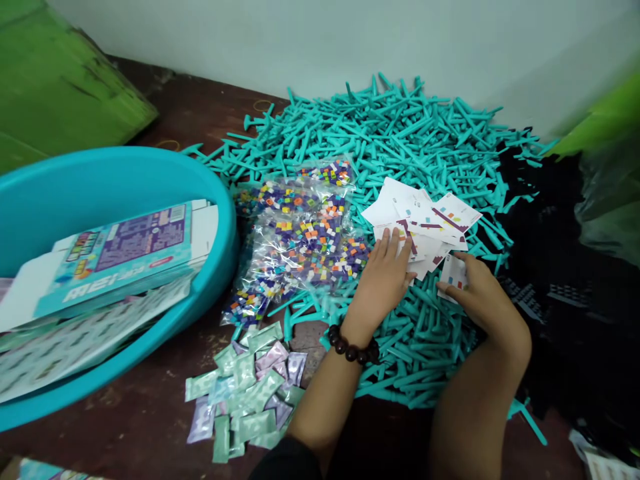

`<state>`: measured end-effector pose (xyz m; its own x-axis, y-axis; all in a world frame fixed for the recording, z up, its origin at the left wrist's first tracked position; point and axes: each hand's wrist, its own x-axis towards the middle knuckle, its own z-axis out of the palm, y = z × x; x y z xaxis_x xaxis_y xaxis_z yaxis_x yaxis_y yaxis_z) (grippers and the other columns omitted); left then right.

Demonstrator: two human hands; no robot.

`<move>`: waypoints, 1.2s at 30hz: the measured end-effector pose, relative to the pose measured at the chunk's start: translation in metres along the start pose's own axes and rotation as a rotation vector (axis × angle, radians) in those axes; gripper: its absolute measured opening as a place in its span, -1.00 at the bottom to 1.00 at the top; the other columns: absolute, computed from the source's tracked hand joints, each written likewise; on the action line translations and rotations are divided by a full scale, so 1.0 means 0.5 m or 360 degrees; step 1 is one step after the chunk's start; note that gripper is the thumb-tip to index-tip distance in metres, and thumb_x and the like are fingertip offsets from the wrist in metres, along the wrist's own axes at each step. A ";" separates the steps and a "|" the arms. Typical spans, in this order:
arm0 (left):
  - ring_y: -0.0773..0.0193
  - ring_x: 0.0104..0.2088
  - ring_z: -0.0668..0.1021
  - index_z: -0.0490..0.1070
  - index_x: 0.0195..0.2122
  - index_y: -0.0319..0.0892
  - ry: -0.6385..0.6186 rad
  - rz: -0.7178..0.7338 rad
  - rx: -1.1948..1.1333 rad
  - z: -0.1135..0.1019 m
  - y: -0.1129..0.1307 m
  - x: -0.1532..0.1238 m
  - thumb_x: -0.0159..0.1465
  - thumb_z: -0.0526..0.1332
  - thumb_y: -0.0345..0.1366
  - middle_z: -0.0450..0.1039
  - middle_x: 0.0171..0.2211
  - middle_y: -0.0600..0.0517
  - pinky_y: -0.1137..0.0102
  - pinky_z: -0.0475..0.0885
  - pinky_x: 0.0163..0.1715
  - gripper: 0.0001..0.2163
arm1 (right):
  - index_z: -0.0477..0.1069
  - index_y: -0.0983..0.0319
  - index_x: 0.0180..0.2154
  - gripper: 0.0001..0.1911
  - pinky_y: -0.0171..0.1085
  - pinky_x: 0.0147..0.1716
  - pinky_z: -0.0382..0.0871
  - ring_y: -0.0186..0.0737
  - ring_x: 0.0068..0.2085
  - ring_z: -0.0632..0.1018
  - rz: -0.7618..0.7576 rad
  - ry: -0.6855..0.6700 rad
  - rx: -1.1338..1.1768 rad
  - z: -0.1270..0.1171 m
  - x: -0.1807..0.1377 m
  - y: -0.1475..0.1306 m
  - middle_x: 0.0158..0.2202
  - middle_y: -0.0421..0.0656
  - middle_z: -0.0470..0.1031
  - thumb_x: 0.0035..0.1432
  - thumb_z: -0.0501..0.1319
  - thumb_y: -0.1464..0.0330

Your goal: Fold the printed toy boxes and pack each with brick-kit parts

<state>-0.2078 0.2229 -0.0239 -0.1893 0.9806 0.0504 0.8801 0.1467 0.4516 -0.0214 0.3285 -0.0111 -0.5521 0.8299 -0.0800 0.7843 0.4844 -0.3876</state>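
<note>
White printed leaflets (400, 200) lie in a loose, fanned heap on a large pile of turquoise plastic hammer-like sticks (400, 133). My left hand (383, 277), with a dark bead bracelet (353, 348) at its wrist, rests on the leaflets' near edge, fingers stretched out. To its right, my right hand (475, 287) pinches a small printed leaflet (454, 272) between thumb and fingers, just below the heap. Clear bags of small colourful pieces (305, 233) lie to the left of my left hand.
A turquoise tub (227, 227) at left holds flattened printed boxes (135, 260) and sheets. Small green, pink and purple sachets (250, 387) lie scattered on the dark red surface (150, 427). Black material (550, 267) lies at right. A pale wall (300, 40) stands behind the pile.
</note>
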 end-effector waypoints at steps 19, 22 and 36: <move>-0.12 0.50 -0.09 0.09 0.39 -0.47 0.0066 0.0049 0.0041 0.007 -0.003 -0.001 0.44 0.19 -0.18 -0.07 0.48 -0.41 0.02 -0.01 0.48 -0.38 | 0.46 0.14 -0.05 -0.59 -0.19 -0.29 0.48 -0.16 -0.33 0.59 0.0035 0.0979 0.1298 -0.067 -0.016 -0.085 -0.30 -0.22 0.57 0.05 0.42 0.25; -0.10 0.50 -0.10 0.01 0.42 -0.45 0.0129 0.0069 0.0010 0.001 -0.009 -0.004 0.46 0.13 -0.19 -0.07 0.47 -0.43 -0.05 0.00 0.47 -0.38 | 0.36 0.14 -0.11 -0.64 -0.20 -0.26 0.48 -0.22 -0.36 0.55 0.0008 0.1279 0.1474 -0.025 0.023 -0.103 -0.35 -0.28 0.47 0.03 0.36 0.33; 0.01 0.50 0.07 0.29 0.26 -0.18 0.0858 -0.0218 0.0086 -0.114 -0.044 -0.040 0.51 -0.05 -0.34 0.24 0.40 -0.14 -0.07 0.15 0.43 -0.65 | 0.61 0.22 0.00 -0.63 0.31 0.37 0.06 0.36 0.45 0.12 -0.0023 0.0783 0.0460 0.022 0.021 -0.075 0.46 0.11 0.03 0.28 0.23 0.17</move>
<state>-0.2480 0.1929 0.0160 -0.4867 0.7491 0.4494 0.8504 0.2884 0.4402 -0.0597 0.3161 -0.0077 -0.3112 0.8883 0.3377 0.6301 0.4589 -0.6264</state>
